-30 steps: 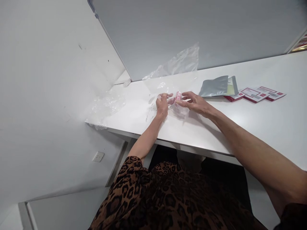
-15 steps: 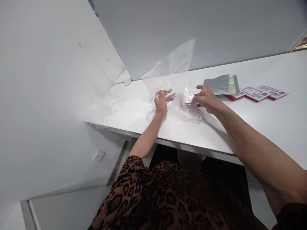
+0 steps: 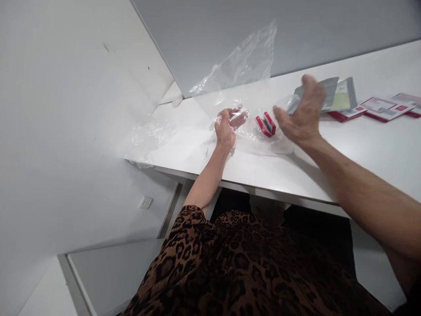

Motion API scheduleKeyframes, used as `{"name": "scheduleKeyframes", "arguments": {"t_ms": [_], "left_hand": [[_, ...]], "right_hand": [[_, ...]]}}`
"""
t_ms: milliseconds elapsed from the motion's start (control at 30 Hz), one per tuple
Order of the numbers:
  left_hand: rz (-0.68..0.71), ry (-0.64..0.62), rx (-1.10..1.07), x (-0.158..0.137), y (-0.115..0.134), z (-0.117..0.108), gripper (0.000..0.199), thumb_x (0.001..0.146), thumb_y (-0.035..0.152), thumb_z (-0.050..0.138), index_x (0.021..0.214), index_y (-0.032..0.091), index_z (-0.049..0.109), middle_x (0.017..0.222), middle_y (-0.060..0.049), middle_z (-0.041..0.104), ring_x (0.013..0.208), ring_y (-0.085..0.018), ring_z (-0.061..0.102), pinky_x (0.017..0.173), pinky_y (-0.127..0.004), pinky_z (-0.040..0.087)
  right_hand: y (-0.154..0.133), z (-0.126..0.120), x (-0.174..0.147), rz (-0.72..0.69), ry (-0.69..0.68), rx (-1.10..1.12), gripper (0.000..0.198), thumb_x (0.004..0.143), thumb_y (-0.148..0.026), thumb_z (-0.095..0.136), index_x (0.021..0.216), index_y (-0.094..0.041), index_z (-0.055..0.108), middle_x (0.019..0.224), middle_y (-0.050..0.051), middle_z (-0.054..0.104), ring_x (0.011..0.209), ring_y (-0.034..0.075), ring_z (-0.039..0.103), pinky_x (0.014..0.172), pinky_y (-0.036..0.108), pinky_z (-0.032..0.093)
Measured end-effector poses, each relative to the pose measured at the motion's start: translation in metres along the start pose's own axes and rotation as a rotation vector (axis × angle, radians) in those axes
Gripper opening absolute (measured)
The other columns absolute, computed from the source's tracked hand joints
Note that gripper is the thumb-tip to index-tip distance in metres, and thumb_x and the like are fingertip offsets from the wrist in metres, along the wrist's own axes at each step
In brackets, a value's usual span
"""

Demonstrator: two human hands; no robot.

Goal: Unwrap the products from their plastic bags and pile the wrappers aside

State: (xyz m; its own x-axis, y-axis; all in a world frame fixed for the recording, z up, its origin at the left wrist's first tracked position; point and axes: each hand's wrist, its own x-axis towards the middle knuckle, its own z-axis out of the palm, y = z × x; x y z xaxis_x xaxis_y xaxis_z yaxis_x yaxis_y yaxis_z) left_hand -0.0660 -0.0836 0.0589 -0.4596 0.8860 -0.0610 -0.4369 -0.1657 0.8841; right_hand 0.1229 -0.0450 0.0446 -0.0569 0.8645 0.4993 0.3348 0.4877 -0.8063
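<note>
A clear plastic bag (image 3: 250,61) stands up from the white table, its film wrapped around my left hand (image 3: 228,125). That hand has its fingers bent and grips the bag. Between my hands, in the lower part of the bag, two small red-and-white packets (image 3: 266,124) lean together in a V shape. My right hand (image 3: 302,114) is raised just right of the packets, thumb apart from the fingers, with nothing seen in it; its fingertips are blurred. Behind it lies a grey pouch (image 3: 330,90), partly hidden by the hand.
Several red-and-white flat packets (image 3: 378,107) overlap on the right of the white table (image 3: 296,175). Crumpled clear plastic (image 3: 149,136) lies at the table's left end by the white wall (image 3: 72,131). A grey panel (image 3: 296,35) borders the back.
My right hand has let go of the packets in the bag and moved up and right, opening. The packets now show red sides in a V. My left hand stays at the bag.
</note>
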Motion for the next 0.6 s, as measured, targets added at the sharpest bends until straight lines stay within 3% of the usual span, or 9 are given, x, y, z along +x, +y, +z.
{"name": "scheduleKeyframes", "arguments": {"t_ms": [67,133,200,267,433,533,600], "left_hand": [[0.011,-0.008,-0.003,0.003,0.000,-0.002,0.043,0.117,0.048,0.039,0.117,0.016,0.067,0.142,-0.006,0.073,0.146,-0.033,0.065,0.103,-0.046,0.064],[0.018,-0.015,-0.005,0.005,0.000,-0.003,0.048,0.119,0.047,0.031,0.117,0.015,0.066,0.142,-0.005,0.072,0.146,-0.034,0.064,0.103,-0.047,0.064],[0.032,-0.030,-0.006,0.005,-0.001,-0.004,0.048,0.118,0.048,0.032,0.117,0.015,0.066,0.145,-0.005,0.071,0.146,-0.035,0.063,0.105,-0.048,0.063],[0.051,-0.041,-0.008,0.005,-0.002,-0.004,0.046,0.117,0.052,0.038,0.119,0.016,0.066,0.149,-0.006,0.069,0.147,-0.037,0.061,0.109,-0.050,0.061],[0.068,-0.038,-0.002,0.006,0.001,-0.005,0.034,0.116,0.045,0.044,0.114,0.018,0.063,0.146,-0.007,0.070,0.151,-0.039,0.057,0.116,-0.057,0.056],[0.074,-0.028,0.024,0.007,0.004,-0.007,0.027,0.117,0.036,0.043,0.105,0.017,0.059,0.144,-0.009,0.070,0.151,-0.037,0.058,0.119,-0.055,0.055],[0.090,-0.020,0.054,0.007,0.005,-0.008,0.027,0.117,0.036,0.042,0.110,0.018,0.061,0.147,-0.008,0.069,0.151,-0.035,0.059,0.118,-0.053,0.057]], "right_hand": [[-0.004,-0.007,0.001,-0.050,-0.022,-0.052,0.070,0.093,-0.035,0.075,0.155,-0.038,0.043,0.169,0.011,0.040,0.164,0.042,0.024,0.134,0.072,0.019],[-0.005,-0.007,0.000,-0.052,-0.169,-0.026,0.052,0.098,-0.042,0.073,0.145,-0.042,0.053,0.160,0.008,0.052,0.160,0.042,0.033,0.132,0.070,0.028],[-0.001,0.000,-0.001,-0.022,-0.331,-0.007,0.041,0.098,-0.048,0.075,0.135,-0.036,0.061,0.150,0.010,0.061,0.152,0.042,0.043,0.132,0.068,0.030],[0.008,0.010,-0.002,0.038,-0.409,-0.016,0.040,0.095,-0.044,0.079,0.127,-0.027,0.063,0.142,0.013,0.064,0.150,0.043,0.046,0.133,0.067,0.028],[0.029,0.016,0.009,0.213,-0.455,-0.020,0.020,0.095,-0.025,0.077,0.107,-0.022,0.061,0.107,0.010,0.071,0.137,0.037,0.059,0.128,0.060,0.035],[0.028,0.013,0.012,0.219,-0.468,-0.075,0.024,0.090,-0.019,0.079,0.105,-0.023,0.060,0.099,0.008,0.070,0.133,0.038,0.061,0.126,0.063,0.036],[0.025,0.015,0.009,0.185,-0.491,-0.065,0.031,0.086,-0.019,0.084,0.106,-0.022,0.060,0.102,0.008,0.070,0.140,0.041,0.056,0.128,0.066,0.034]]}}
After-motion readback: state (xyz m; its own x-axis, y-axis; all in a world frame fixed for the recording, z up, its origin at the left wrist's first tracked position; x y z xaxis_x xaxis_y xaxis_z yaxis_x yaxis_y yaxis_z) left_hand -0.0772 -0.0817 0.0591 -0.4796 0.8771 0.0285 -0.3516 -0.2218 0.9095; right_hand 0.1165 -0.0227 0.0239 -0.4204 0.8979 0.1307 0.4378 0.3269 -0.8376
